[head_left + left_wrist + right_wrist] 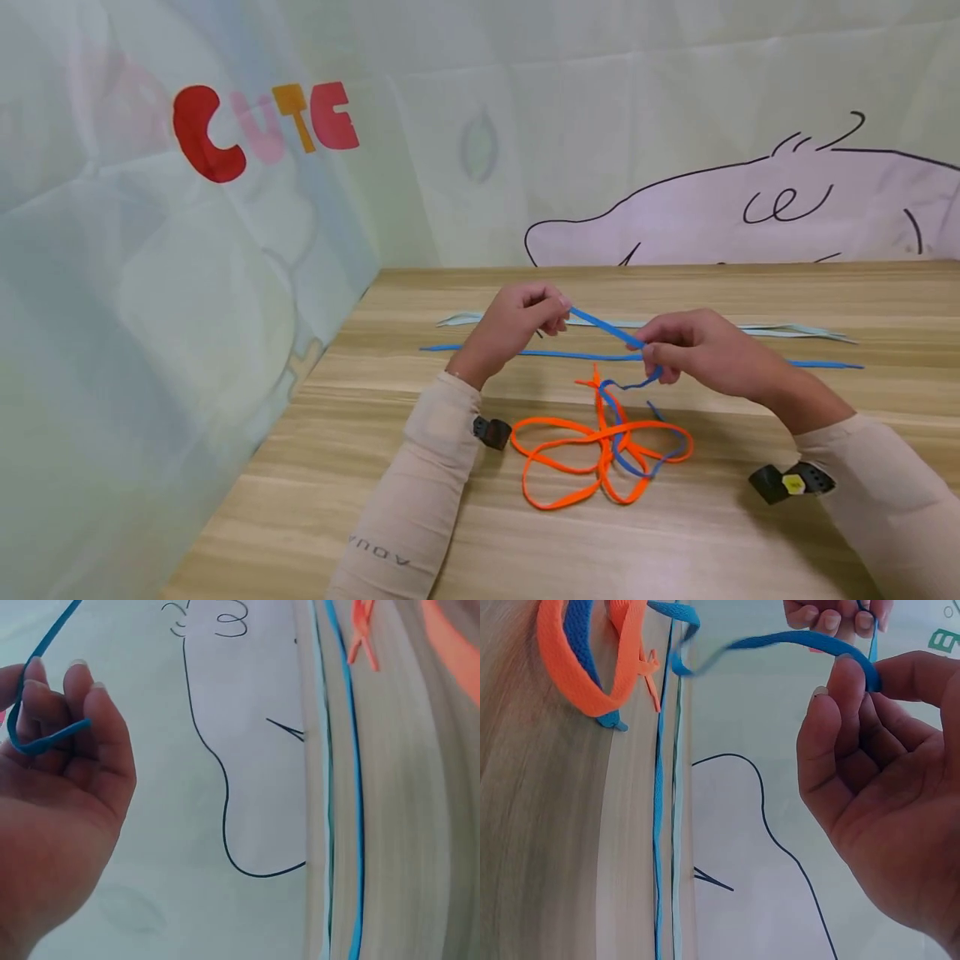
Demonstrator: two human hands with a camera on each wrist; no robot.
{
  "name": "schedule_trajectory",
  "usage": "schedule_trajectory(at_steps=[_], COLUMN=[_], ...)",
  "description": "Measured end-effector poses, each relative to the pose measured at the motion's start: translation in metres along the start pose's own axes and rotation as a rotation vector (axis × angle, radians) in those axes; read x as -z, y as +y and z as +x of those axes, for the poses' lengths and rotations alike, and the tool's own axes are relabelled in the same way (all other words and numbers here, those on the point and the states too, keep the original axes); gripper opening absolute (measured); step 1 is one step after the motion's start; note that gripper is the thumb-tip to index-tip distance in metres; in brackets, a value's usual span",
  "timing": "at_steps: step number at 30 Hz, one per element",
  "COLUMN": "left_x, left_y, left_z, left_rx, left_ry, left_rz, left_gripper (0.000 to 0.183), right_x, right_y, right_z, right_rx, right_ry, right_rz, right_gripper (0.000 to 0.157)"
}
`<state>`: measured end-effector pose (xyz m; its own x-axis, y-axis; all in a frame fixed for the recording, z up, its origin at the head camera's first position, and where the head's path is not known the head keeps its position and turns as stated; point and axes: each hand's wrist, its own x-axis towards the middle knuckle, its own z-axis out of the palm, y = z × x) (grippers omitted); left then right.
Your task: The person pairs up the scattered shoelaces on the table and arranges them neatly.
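Left grip (522,320) and right grip (708,354) pinch a blue shoelace (606,327); below, orange lace (603,435) is already looped; beyond, another blue lace (581,357) lies unlooped.

Pale beige, close-fitting sleeves cover both forearms and end at the wrists, above the bare left hand (517,318) and right hand (708,352). The left sleeve (427,483) is creased and carries grey lettering that seems to read AQUA. A small, blocky black device (492,432) sits at its cuff; the plain right sleeve (892,483) has another black unit (768,485), marked with a yellow patch (794,484).
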<state>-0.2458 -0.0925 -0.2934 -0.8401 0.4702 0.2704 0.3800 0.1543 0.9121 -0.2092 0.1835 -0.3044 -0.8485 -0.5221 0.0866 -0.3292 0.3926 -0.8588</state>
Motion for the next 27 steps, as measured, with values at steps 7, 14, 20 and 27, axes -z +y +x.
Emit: schedule_trajectory(at_steps=[7,14,20,27], left_x=[0.012,0.025,0.033,0.04], left_y=[0.0,-0.007,-0.012,-0.012], left_z=[-0.001,-0.004,-0.004,-0.005], left_rx=[-0.041,-0.052,-0.03,-0.033], left_ry=[0.118,0.231,0.293,0.337], left_rz=[-0.046,-0.052,-0.095,-0.185], left_gripper=[0.024,0.028,0.027,0.026], right_x=[0.003,0.008,0.009,0.011], right_y=[0.0,0.003,0.005,0.006], right_z=[-0.002,-0.003,-0.003,-0.003], right_rx=[0.023,-0.019,-0.035,-0.046], right_ry=[0.03,0.039,0.043,0.047], right_rz=[-0.015,-0.057,-0.06,-0.057], right_gripper=[0.019,0.021,0.02,0.02])
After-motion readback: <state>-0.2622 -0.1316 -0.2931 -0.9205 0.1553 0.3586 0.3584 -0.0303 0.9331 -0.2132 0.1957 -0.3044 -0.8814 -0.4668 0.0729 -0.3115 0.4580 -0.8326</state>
